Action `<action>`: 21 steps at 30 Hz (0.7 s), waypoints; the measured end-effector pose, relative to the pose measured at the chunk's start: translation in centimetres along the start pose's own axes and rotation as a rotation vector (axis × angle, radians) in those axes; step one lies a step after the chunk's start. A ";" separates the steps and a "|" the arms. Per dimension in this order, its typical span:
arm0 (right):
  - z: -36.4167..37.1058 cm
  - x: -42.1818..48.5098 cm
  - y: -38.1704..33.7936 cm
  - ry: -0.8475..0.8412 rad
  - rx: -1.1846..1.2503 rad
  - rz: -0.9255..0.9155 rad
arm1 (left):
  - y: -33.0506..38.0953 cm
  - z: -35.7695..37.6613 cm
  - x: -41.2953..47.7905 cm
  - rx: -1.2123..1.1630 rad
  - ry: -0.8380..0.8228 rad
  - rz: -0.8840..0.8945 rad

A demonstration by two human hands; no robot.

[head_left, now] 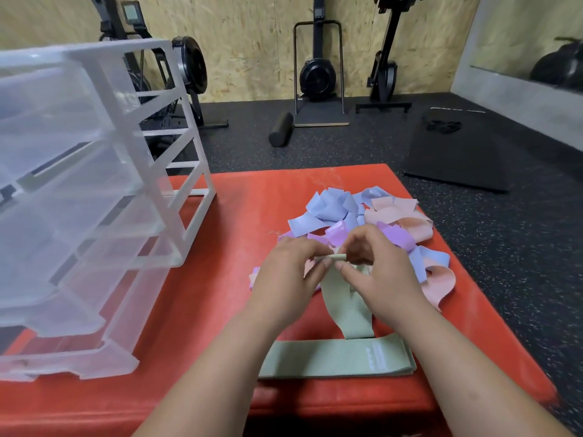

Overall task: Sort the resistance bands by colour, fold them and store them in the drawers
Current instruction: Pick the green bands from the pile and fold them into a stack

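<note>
Left hand [288,272] and right hand [377,266] both pinch the top end of a green band [342,298] — above a folded green band [334,357] on the red mat [220,294].

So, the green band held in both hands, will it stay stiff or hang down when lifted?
Probably floppy: the green band droops below the left hand and right hand pinching it. Likely light, as fingertips alone hold it.
</note>
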State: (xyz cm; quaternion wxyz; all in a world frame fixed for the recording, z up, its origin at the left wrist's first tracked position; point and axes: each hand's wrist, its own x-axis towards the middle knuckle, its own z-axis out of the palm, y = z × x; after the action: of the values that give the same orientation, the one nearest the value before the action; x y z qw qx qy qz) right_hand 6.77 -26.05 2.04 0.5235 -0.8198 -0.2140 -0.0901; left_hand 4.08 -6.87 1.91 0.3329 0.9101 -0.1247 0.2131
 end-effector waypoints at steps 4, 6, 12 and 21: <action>0.5 -0.7 0.0 -0.104 0.078 0.059 | 0.7 -1.7 -0.7 -0.196 0.009 -0.048; 0.3 -0.8 -0.1 -0.179 -0.006 0.040 | 1.2 -3.1 -0.7 -0.366 0.114 -0.094; 0.0 -1.4 0.6 -0.233 -0.315 0.031 | 1.0 -6.5 -1.5 -0.598 0.458 -0.228; -4.6 -2.1 -1.0 -0.251 -0.397 0.115 | -2.6 -9.6 -4.3 -0.481 0.442 -0.455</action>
State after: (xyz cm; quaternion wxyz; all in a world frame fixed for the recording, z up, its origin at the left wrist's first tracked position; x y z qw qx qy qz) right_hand 4.79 -30.31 4.07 0.3256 -0.9222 -0.2086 0.0021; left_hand -1.68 1.71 5.03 0.5940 0.7428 0.1084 0.2894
